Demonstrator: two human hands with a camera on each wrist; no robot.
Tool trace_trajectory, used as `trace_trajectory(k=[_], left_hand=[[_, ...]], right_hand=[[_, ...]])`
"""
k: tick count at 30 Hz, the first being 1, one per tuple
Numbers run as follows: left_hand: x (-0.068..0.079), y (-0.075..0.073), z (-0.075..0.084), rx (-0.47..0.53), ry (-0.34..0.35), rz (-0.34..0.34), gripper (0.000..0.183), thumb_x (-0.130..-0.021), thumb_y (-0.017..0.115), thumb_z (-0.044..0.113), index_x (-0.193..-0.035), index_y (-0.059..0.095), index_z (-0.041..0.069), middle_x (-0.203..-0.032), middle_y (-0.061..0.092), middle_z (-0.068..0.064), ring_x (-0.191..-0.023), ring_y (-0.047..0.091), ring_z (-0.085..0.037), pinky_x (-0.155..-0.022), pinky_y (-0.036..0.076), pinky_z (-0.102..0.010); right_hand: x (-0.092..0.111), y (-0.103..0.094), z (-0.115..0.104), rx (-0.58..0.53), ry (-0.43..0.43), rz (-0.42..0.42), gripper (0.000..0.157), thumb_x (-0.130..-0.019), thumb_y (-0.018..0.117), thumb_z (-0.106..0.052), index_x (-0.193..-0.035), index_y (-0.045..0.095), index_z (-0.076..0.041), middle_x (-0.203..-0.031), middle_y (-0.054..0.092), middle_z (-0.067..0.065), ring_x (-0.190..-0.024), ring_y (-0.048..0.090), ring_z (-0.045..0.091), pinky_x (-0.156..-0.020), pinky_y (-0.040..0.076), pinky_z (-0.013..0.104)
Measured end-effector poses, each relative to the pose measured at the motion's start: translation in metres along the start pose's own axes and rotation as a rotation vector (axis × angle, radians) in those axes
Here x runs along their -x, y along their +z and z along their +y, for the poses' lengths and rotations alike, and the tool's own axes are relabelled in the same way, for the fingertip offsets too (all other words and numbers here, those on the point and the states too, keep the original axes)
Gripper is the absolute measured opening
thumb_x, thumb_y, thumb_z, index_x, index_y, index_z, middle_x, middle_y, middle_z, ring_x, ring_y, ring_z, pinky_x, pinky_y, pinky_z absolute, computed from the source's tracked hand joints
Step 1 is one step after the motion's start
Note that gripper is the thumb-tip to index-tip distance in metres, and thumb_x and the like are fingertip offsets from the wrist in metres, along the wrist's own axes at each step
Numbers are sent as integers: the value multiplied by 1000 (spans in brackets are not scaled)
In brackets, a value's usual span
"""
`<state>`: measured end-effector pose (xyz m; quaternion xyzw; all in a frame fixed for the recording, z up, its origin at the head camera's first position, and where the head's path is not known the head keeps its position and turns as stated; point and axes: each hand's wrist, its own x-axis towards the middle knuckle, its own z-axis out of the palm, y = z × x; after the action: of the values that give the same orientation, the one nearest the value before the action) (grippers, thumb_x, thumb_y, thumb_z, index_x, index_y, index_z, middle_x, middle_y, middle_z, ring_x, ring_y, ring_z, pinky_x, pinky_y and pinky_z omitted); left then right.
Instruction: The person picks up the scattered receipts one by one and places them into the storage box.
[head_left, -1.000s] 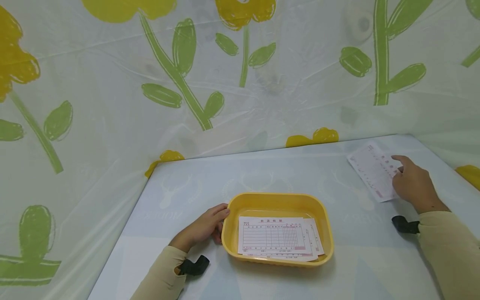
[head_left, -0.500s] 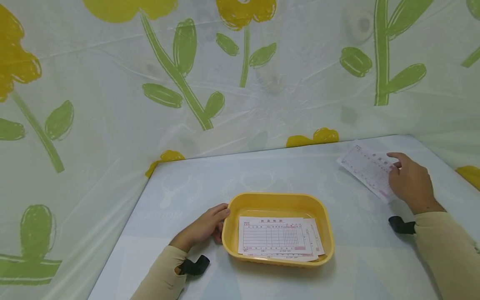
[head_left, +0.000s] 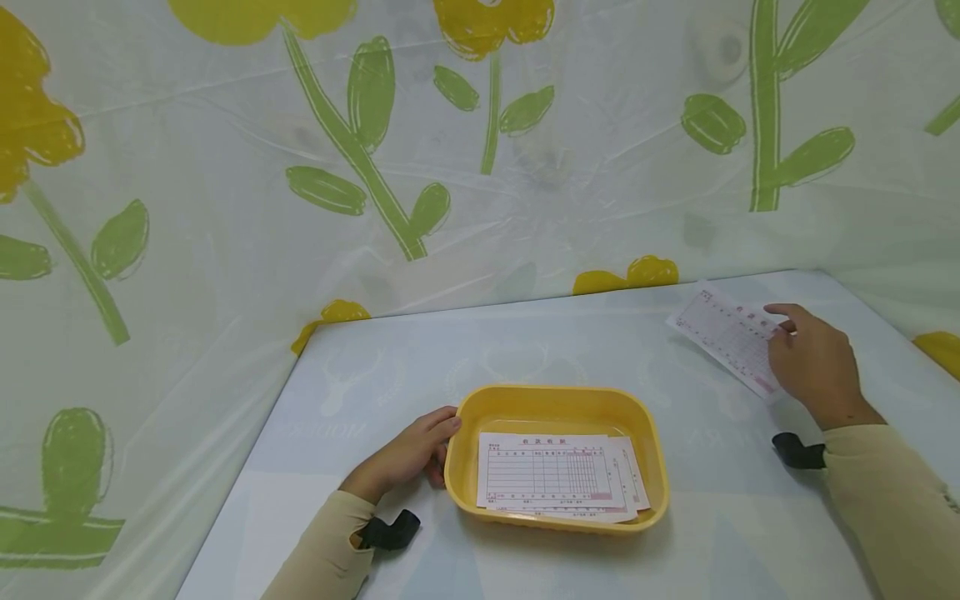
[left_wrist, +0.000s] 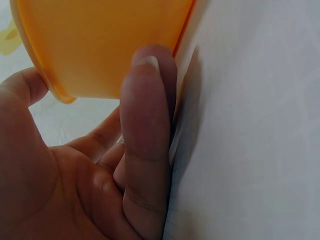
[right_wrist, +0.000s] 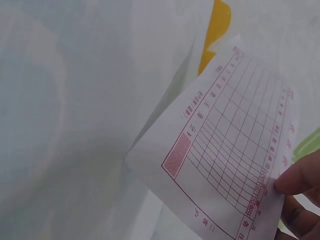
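Note:
At the back right of the table, my right hand (head_left: 816,367) pinches a printed receipt slip (head_left: 720,329) by one edge. In the right wrist view the slip (right_wrist: 225,130), ruled in red, is held between thumb and fingers and slants over the pale surface. My left hand (head_left: 408,450) holds the left end of a yellow plastic basket (head_left: 555,393). In the left wrist view, fingertips meet the rim and side of the basket (left_wrist: 100,45). Several similar receipt slips (head_left: 536,475) lie overlapped inside it, the top one face up.
The basket stands on a pale table (head_left: 420,358) with faint printing. Behind the table hangs a white curtain (head_left: 600,167) with yellow and green flowers, meeting its back edge. Black bands (head_left: 390,530) are worn at both wrists.
My right hand has moved a little to the left with the receipt slip, which has turned and shifted left too. My left hand and the basket have stayed put.

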<state>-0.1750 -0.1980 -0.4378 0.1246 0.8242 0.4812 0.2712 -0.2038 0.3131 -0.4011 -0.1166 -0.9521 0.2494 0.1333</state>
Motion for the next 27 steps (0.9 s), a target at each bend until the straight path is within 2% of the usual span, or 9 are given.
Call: trace_trajectory(k=[5, 9, 13, 17, 27], left_hand=[[0, 0, -1, 0, 0, 1, 53, -104, 38, 52, -142, 46, 15, -68, 64, -2, -56, 61, -17, -60, 56, -30], [-1, 0, -1, -2, 3, 3, 53, -105, 38, 52, -142, 46, 15, -69, 64, -2, -57, 61, -17, -60, 56, -30], [0, 0, 0, 1, 16, -1, 51, -106, 37, 49, -142, 46, 14, -68, 64, -1, -56, 61, -16, -59, 56, -30], [1, -1, 1, 10, 28, -6, 49, -107, 35, 46, -141, 47, 14, -67, 64, -1, -56, 61, -16, -58, 55, -30], [1, -1, 0, 17, 34, -13, 49, -107, 35, 46, -141, 46, 13, -67, 64, -1, -55, 61, -16, -57, 55, -30]], right_hand=[[1, 0, -1, 0, -25, 10, 43, -99, 41, -7, -140, 48, 5, -122, 55, 39, -96, 56, 51, -69, 48, 55], [1, 0, -4, 10, -33, 8, 42, -99, 41, -6, -138, 49, 5, -123, 55, 39, -97, 56, 51, -70, 48, 55], [2, -1, -7, 16, -43, 14, 40, -99, 42, -6, -137, 51, 5, -124, 54, 40, -104, 55, 54, -80, 48, 63], [3, -1, -9, 15, -57, 22, 38, -100, 43, -5, -135, 52, 6, -126, 54, 40, -113, 52, 57, -93, 44, 69], [4, 1, -15, 27, -88, 57, 37, -99, 45, -6, -131, 56, 7, -124, 55, 40, -112, 53, 58, -90, 46, 68]])
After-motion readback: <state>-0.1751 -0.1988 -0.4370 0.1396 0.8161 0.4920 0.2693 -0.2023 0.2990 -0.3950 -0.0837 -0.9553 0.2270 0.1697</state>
